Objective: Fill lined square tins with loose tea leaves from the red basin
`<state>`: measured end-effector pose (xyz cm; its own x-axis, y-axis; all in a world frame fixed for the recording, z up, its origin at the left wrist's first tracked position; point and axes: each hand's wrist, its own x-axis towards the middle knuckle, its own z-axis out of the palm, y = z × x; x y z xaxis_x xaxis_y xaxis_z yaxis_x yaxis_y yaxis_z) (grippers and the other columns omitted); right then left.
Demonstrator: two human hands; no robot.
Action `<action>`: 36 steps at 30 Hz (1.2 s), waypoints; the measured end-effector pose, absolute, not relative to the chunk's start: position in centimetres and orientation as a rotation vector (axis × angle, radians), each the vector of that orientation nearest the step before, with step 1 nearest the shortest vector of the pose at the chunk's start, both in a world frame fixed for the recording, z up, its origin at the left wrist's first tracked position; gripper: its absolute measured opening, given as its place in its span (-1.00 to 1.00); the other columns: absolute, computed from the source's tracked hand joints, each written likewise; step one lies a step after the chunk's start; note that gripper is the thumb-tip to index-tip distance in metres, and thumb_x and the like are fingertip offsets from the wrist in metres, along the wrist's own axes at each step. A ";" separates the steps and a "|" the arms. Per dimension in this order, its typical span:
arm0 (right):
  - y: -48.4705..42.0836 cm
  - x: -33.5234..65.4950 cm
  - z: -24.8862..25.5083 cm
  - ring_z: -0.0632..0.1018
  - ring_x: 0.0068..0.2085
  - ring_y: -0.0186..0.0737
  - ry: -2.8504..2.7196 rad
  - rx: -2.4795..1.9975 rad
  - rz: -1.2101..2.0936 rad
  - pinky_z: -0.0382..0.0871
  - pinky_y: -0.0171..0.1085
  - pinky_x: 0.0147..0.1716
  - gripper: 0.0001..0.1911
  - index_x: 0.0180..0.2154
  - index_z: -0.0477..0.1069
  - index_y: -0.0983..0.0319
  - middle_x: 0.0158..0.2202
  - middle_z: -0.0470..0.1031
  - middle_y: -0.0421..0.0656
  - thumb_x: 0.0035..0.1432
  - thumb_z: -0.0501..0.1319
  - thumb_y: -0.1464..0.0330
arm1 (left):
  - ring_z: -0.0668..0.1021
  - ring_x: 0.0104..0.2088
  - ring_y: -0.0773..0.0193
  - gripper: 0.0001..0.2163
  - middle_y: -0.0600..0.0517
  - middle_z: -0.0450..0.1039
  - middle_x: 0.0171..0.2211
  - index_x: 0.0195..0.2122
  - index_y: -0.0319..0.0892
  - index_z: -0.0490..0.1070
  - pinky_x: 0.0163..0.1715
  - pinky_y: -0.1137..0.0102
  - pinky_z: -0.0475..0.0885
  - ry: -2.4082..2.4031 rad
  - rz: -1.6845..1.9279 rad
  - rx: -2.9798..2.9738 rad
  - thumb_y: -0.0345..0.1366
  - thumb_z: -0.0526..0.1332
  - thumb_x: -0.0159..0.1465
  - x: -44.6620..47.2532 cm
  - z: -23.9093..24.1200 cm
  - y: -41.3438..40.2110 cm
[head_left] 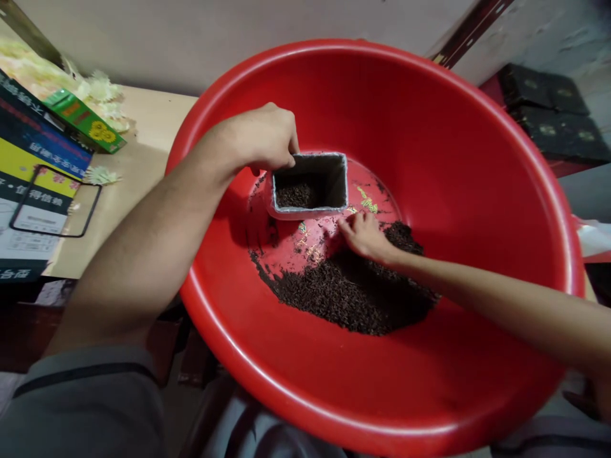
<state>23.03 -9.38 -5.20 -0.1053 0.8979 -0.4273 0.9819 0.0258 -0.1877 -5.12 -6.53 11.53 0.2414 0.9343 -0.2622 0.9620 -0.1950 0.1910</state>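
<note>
My left hand point(272, 137) is closed on the upper left rim of a rectangular box point(310, 213) with a pale rim and pinkish outside. The box is tilted with its mouth toward me, and some dark brown grains point(296, 192) lie inside. It is held within a large round red basin point(482, 165). Below and right of the box, my right hand point(367, 236) is low over the basin floor, fingers apart, with nothing visible in it. A heap of the same dark grains point(344, 296) lies beneath and beside that hand.
Left of the basin, a pale tabletop point(147, 133) holds a green box point(86, 121), pale flowers point(102, 86), a printed carton point(38, 191) and a thin black frame point(57, 234). Dark boxes point(556, 117) stand at the right. A wall point(238, 25) rises behind the basin.
</note>
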 end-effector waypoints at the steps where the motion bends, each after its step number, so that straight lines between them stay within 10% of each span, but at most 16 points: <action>1: -11.1 22.3 -5.2 0.38 0.25 0.35 2.167 1.838 -0.703 0.34 0.27 0.19 -0.25 0.19 0.34 0.28 0.18 0.29 0.28 0.41 -0.17 -0.15 | 0.63 -0.26 0.13 -0.72 -0.01 0.64 -0.42 -0.06 -0.10 0.72 -0.09 0.25 0.45 1.727 -0.118 2.182 -0.36 0.30 0.23 -5.2 11.7 -6.6; 12: -20.4 20.8 -3.2 0.44 0.24 0.29 2.413 0.731 -0.912 0.38 0.20 0.22 -0.19 0.40 0.23 0.30 0.21 0.34 0.25 0.39 0.03 -0.12 | 0.65 -0.28 0.11 -0.70 -0.01 0.69 -0.39 -0.09 -0.08 0.73 -0.11 0.25 0.49 1.661 -0.163 2.263 -0.40 0.28 0.21 -5.3 11.8 -6.9; 27: -19.6 20.7 -5.3 0.66 -0.07 -0.02 2.534 0.606 -1.249 0.53 -0.13 0.02 -0.53 0.09 0.55 0.30 -0.04 0.64 0.05 0.14 0.35 0.33 | 0.69 -0.14 0.02 -0.64 -0.05 0.68 -0.27 0.03 -0.05 0.69 -0.07 0.14 0.61 1.717 0.044 1.994 -0.33 0.25 0.25 -6.0 9.9 -5.2; 36: -16.2 18.8 1.3 0.63 -0.23 -0.16 2.757 0.788 -1.623 0.55 -0.16 -0.13 -0.69 -0.11 0.55 0.23 -0.20 0.65 -0.10 0.15 0.35 0.21 | 0.68 -0.09 -0.03 -0.67 -0.02 0.66 -0.34 -0.04 -0.04 0.71 -0.06 0.14 0.58 1.679 0.131 2.062 -0.22 0.30 0.19 -6.5 8.5 -4.6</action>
